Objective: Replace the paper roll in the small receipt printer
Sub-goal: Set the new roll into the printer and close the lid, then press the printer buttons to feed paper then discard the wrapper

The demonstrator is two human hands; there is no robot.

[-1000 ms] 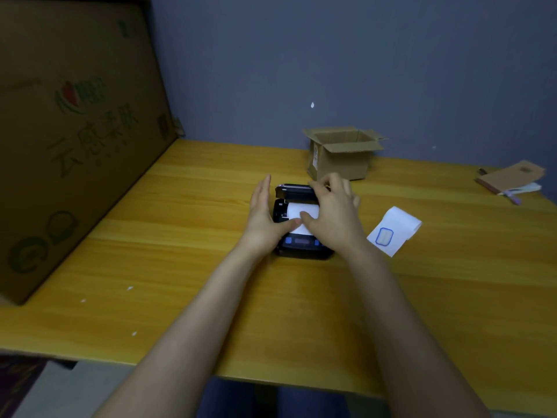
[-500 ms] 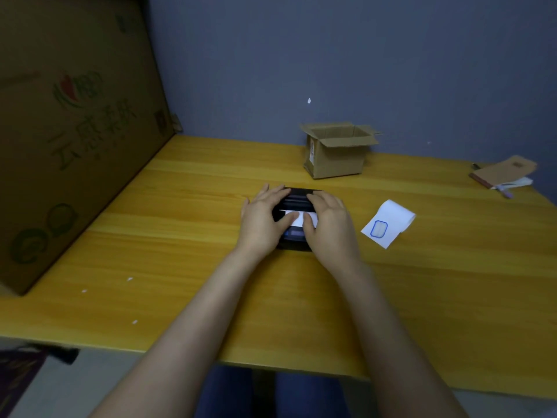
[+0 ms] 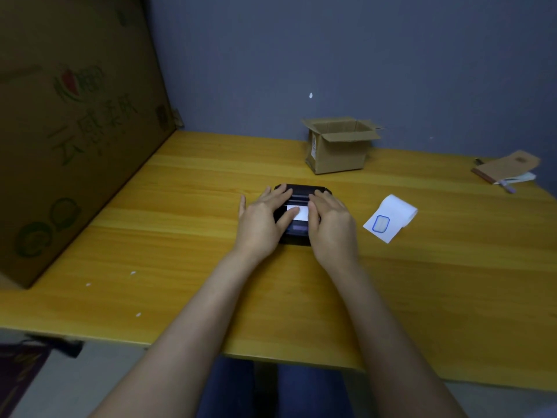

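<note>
Both hands lay flat, with no closed grip: the left hand (image 3: 261,220) and the right hand (image 3: 330,223) pressed down on the black receipt printer (image 3: 297,193) with fingers extended and slightly spread, not curled around anything. That printer sat near the middle of the yellow wooden desk (image 3: 187,242), its long axis running away from the person, its far end toward the wall. A white paper strip (image 3: 297,212) showed between the thumbs. Just right of the printer, apart from it, a white paper roll (image 3: 394,214) lay on its side with its loose end, marked with a blue rectangle, pointing toward the person. An open cardboard box (image 3: 339,152) stood behind.
</note>
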